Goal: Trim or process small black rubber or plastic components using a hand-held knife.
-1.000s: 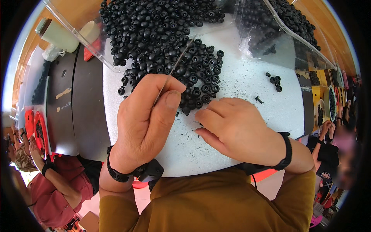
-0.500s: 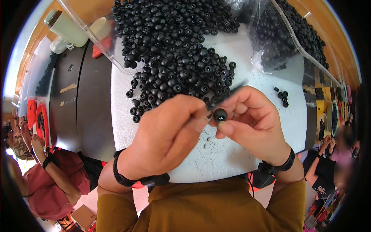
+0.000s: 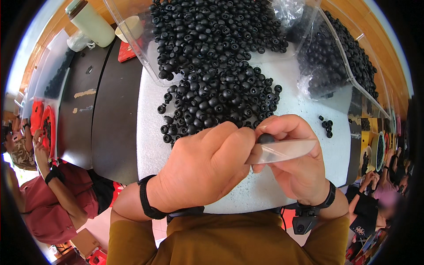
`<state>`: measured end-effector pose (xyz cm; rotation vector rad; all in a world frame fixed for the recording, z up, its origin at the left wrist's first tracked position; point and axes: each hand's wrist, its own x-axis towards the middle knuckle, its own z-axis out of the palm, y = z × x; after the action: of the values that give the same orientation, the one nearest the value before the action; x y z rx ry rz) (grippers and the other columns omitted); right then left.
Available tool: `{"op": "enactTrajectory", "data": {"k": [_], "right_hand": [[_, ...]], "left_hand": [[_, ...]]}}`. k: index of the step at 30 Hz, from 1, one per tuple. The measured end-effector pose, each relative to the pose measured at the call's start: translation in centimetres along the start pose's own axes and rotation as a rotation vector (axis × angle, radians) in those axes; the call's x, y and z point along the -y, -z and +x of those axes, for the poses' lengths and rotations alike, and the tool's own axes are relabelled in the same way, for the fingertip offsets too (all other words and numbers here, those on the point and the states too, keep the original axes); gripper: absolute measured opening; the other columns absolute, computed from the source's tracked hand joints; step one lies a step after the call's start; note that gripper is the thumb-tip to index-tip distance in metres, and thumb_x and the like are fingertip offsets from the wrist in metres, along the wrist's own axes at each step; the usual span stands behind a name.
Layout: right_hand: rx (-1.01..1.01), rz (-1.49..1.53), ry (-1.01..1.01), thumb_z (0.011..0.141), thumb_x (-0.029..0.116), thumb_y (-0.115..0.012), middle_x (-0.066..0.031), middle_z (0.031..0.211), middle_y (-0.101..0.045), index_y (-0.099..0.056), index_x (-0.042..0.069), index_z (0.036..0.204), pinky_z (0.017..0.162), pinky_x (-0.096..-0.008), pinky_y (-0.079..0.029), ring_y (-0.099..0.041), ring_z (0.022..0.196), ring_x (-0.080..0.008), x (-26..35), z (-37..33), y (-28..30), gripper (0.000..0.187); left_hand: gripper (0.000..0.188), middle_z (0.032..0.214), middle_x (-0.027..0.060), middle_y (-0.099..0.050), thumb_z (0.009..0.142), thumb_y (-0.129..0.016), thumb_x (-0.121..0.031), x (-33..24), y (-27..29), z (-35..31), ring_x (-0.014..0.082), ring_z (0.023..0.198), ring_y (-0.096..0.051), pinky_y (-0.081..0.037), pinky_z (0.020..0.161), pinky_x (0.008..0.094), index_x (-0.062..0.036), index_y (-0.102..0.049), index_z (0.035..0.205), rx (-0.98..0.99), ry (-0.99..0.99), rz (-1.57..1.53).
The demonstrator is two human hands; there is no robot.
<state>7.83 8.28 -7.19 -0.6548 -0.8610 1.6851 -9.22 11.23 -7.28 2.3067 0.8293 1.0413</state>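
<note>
My left hand (image 3: pixel 203 165) is closed around a knife, its handle hidden in the fist. The knife's pale blade (image 3: pixel 289 151) points right and crosses in front of my right hand (image 3: pixel 293 179). Between the thumb and fingers of that hand is a small round black part (image 3: pixel 265 138), partly covered by the blade. Whether the edge touches the part, I cannot tell. Just beyond my hands, a heap of similar black parts (image 3: pixel 221 95) spreads over a white foam sheet (image 3: pixel 152 163).
A clear plastic bin (image 3: pixel 132 46) full of black parts lies tipped toward me. To its right is a clear bag (image 3: pixel 324 66) of dark parts. Several loose parts (image 3: pixel 327 128) lie at right. A pale flask (image 3: pixel 90 24) and cup (image 3: pixel 130 28) stand far left. People sit on both sides.
The knife has swung from pointing away up right to lying level across my right hand, its blade now in front of the black part. The view has shifted slightly.
</note>
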Motion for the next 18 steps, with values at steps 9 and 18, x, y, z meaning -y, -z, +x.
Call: {"op": "enactTrajectory", "data": {"k": [9, 18], "right_hand": [[0.013, 0.038, -0.021, 0.079, 0.000, -0.060, -0.0093, 0.100, -0.057, -0.049, -0.003, 0.109, 0.071, -0.0253, -0.048, -0.057, 0.083, -0.0136, -0.72, -0.28, 0.90, 0.033], [0.043, 0.098, -0.021, 0.083, 0.003, -0.058, -0.0098, 0.095, -0.058, -0.046, -0.001, 0.106, 0.069, -0.0265, -0.049, -0.059, 0.078, -0.0153, -0.73, -0.65, 1.00, 0.026]], "left_hand": [[0.023, 0.065, 0.0120, -0.050, 0.065, -0.060, 0.007, 0.09, -0.07, -0.30, 0.0258, 0.048, -0.049, -0.040, 0.041, 0.0332, 0.0043, -0.050, 0.086, 0.054, -0.020, 0.042], [0.023, 0.066, 0.0124, -0.052, 0.066, -0.060, 0.007, -0.07, 0.01, -0.21, 0.0261, 0.049, -0.050, -0.041, 0.042, 0.0331, 0.0032, -0.050, 0.086, 0.089, -0.014, 0.017]]}}
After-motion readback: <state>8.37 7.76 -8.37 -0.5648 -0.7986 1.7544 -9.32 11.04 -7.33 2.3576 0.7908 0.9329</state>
